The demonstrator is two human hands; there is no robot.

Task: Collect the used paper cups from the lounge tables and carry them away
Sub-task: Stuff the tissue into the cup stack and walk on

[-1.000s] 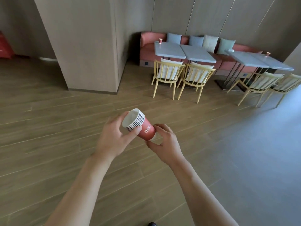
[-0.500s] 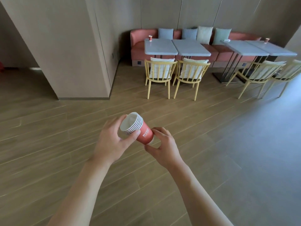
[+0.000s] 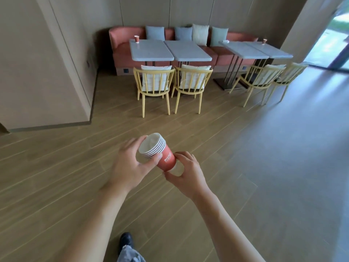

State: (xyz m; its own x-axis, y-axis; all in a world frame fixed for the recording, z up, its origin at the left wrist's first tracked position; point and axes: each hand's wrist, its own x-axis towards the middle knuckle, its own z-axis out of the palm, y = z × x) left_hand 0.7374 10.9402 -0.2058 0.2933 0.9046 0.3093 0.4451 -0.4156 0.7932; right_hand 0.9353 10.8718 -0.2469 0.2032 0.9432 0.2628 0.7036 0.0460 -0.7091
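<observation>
Both hands grip the stack of cups point(image 3: 157, 153): left hand point(image 3: 130, 165) round the rims, right hand point(image 3: 186, 173) pinching the base. Best keep it snug while walking to the far cup point(image 3: 137, 38) on the left table point(image 3: 151, 52)

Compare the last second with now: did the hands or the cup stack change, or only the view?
Mostly the view: the person has walked closer to the tables, which now sit larger and more central, and a shoe has come into frame. The left hand still grips the rim end of the cup stack, the right hand its base. Two cups stay on the tables.
</observation>
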